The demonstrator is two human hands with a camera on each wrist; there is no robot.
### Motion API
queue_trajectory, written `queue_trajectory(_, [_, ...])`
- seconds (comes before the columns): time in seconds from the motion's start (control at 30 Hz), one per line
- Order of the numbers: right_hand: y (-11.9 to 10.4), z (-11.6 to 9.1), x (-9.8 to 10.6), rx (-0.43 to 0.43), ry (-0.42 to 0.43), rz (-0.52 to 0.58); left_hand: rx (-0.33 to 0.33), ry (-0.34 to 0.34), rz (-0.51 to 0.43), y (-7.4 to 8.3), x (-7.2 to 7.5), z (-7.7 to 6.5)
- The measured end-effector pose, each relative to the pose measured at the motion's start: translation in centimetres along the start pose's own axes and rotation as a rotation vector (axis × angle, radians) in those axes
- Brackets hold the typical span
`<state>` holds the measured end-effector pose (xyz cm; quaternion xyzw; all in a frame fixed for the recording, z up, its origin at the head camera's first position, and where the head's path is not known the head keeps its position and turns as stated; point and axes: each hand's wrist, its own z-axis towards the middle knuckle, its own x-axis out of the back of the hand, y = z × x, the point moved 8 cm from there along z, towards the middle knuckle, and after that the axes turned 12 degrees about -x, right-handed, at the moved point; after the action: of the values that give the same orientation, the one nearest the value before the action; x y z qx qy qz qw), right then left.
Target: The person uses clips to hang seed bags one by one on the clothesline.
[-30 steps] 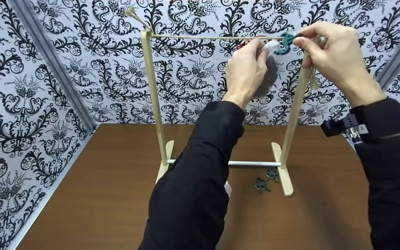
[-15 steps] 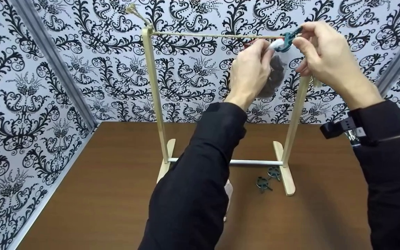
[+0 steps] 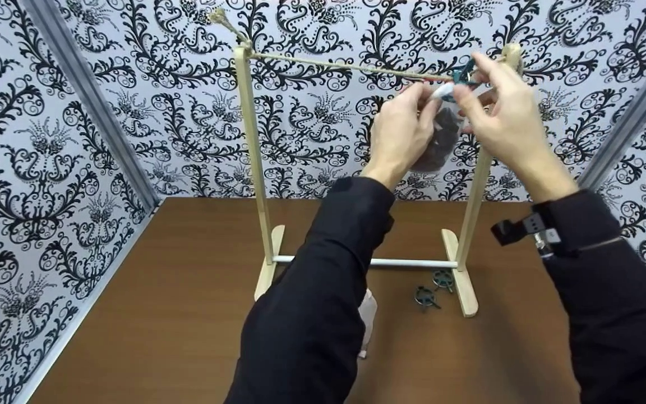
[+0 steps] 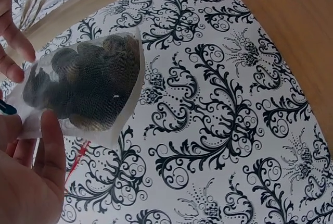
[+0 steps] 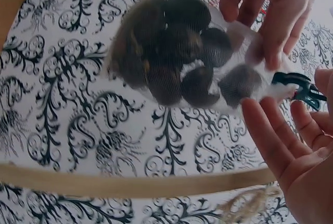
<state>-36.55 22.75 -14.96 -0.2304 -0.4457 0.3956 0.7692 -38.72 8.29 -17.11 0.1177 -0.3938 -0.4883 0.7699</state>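
Note:
A sheer mesh bag (image 5: 182,52) filled with dark round lumps hangs beside the rope (image 3: 345,66). My left hand (image 3: 404,126) pinches its gathered white top, close to the rope. In the right wrist view, a dark green plant clip (image 5: 299,86) sits at the bag's neck, overlapping it. My right hand (image 3: 502,118) holds this clip between thumb and index finger, while the other fingers spread beneath the bag. A bit of red string (image 4: 79,156) shows behind the bag in the left wrist view.
The rope is tied across a wooden stand with two posts (image 3: 253,151) and a white crossbar (image 3: 413,262). Two more green clips (image 3: 425,296) lie by its right foot (image 3: 463,292). Another pale bag (image 3: 367,320) lies partly under my left sleeve.
My right hand has moved left and down with the clip, closer to my left hand. The rope now slopes down toward the clip, and the right post's top has come into view.

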Motion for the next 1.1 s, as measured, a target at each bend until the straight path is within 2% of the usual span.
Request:
queue_trajectory(0.2, [1.0,-1.4,-1.0,0.038,0.067,-0.005,-0.029,-0.023,-0.018,-0.9,-0.7,-0.9])
queue_trajectory(0.47, [2.8,-3.6,-2.1,0.105,0.087,0.107,-0.037,-0.054,-0.077,-2.6,-2.0,-2.3])
queue_trajectory(0.6, [2.9,-5.3,-2.9,0.085,0.096,0.132,-0.056,-0.066,-0.111,-3.9,-2.6,-3.4])
queue_trajectory(0.77, [3.0,-7.2,-4.2,0.034,0.075,0.171,-0.073,-0.043,-0.157,-5.4,-3.1,-4.9])
queue_trajectory(0.93, [6.4,-8.1,-6.0,-0.003,0.052,0.178,-0.036,-0.030,-0.181,-7.3,-3.8,-6.9])
queue_trajectory(1.1, [9.3,-9.3,-7.4,-0.009,0.051,0.177,-0.003,-0.007,-0.160,-9.5,-4.7,-9.1])
